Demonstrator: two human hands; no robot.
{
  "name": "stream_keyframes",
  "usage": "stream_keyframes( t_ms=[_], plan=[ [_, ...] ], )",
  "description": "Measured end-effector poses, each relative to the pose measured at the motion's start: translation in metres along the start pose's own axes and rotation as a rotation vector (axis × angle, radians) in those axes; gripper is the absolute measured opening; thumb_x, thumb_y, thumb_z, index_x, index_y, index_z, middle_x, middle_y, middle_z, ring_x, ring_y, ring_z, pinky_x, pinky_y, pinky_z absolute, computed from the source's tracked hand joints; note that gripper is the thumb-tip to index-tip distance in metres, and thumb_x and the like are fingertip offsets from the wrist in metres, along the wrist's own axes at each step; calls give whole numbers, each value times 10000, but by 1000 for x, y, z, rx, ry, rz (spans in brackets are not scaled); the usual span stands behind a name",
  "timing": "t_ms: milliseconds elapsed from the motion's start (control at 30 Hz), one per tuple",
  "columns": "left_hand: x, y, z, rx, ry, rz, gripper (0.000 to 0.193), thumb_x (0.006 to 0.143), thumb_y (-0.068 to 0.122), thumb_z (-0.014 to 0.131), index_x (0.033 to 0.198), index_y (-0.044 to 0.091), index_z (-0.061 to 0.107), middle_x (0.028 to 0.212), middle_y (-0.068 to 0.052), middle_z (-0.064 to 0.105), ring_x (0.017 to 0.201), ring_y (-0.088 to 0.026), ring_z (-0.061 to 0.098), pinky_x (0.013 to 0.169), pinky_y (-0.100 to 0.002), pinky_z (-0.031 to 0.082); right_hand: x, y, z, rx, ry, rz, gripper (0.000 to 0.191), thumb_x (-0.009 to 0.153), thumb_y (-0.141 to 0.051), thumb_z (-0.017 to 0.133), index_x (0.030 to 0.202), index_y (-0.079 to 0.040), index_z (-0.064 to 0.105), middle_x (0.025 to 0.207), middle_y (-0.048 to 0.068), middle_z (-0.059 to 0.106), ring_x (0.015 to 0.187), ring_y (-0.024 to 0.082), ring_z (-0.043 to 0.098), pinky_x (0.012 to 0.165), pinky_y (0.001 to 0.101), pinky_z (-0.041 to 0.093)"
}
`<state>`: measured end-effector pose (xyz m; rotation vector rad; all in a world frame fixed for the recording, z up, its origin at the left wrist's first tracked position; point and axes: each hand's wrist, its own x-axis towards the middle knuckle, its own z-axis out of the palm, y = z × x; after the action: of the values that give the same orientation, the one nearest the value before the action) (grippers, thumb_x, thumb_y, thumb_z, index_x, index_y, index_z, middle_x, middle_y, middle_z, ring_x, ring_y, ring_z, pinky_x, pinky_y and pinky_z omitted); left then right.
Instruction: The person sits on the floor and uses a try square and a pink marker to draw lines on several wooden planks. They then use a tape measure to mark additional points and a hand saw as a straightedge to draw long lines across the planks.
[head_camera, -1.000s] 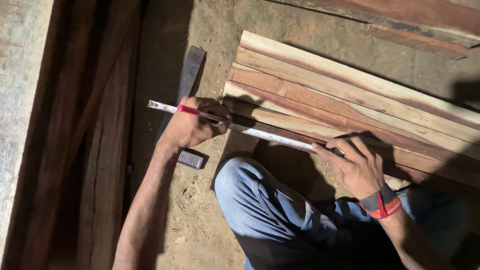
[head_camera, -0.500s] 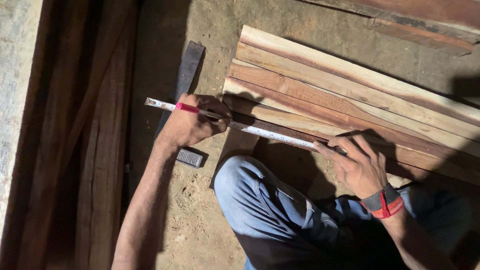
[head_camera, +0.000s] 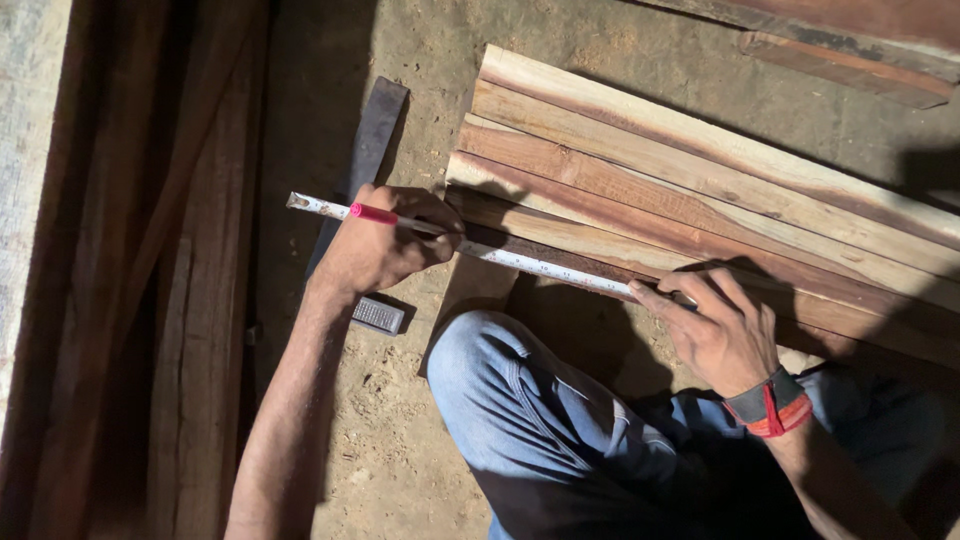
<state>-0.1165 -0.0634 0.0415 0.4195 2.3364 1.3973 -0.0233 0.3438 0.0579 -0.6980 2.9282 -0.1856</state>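
Observation:
My left hand (head_camera: 385, 245) grips a red pencil (head_camera: 375, 213) and presses a white tape measure (head_camera: 540, 265) against the near end of a stack of reddish wooden planks (head_camera: 720, 190) lying on the dirt floor. The tape's free end (head_camera: 300, 203) sticks out to the left of that hand. My right hand (head_camera: 715, 325), with a grey and red wristband (head_camera: 770, 405), pins the tape flat on the nearest plank further right. My knee in blue jeans (head_camera: 530, 400) is bent just below the tape.
A dark flat bar (head_camera: 370, 140) lies on the ground behind my left hand, and a small grey ridged block (head_camera: 378, 315) sits by my wrist. Long dark timbers (head_camera: 190, 300) run along the left. More planks (head_camera: 840, 50) lie at the top right.
Both hands stay on the tape and planks. The view has shifted very slightly; nothing was picked up or let go.

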Motion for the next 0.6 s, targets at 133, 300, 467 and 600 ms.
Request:
stream_keyframes(
  t_ms=[133,300,467,600],
  plan=[
    [0,0,1,-6,7,44,208,804,6,715,991,76,775,908,-69,795,770,-148,771,643,-294,630,1,0,0,15,-1,-1,628,774,-47,699,1312,-370,690,1109,-59,643,955,205,601,573,341,560],
    [1,4,2,-171,-14,-295,191,893,42,650,1015,97,787,866,-77,801,684,-182,743,525,-355,569,1,1,1,-4,32,-14,649,746,-41,699,1302,-375,693,1125,-66,648,970,210,603,616,355,570],
    [3,6,0,115,46,182,225,782,4,709,988,57,783,916,-90,795,787,-174,761,671,-318,636,0,1,0,7,20,-8,656,756,-28,697,1316,-369,695,1130,-66,652,964,203,605,616,344,577],
    [2,7,-1,40,13,-35,175,793,46,727,954,83,783,910,-64,798,761,-169,772,669,-328,615,4,1,0,23,21,-7,650,752,-14,689,1304,-357,699,1125,-69,655,963,207,605,592,327,576]
  ],
)
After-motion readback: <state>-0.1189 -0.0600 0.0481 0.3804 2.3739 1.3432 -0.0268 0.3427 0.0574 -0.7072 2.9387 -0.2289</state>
